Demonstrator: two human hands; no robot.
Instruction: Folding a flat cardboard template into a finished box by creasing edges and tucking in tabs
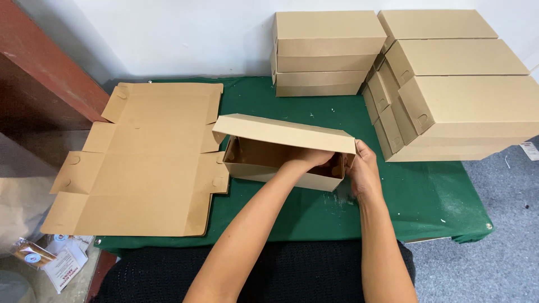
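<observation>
A half-folded brown cardboard box (269, 137) lies on its side on the green cloth (426, 196), its lid flap raised toward me. My left hand (306, 160) reaches inside the box opening, its fingers hidden against the inner right wall. My right hand (364, 171) presses against the outside of the box's right end, fingers on the corner. A flat unfolded cardboard blank (146, 163) lies to the left of the box, partly overhanging the table edge.
Two stacks of finished closed boxes stand at the back: one against the wall (325, 53), a larger leaning stack at the right (460, 95). A red-brown post (45, 78) stands at the left. Papers and small packets (50, 258) lie on the floor at lower left.
</observation>
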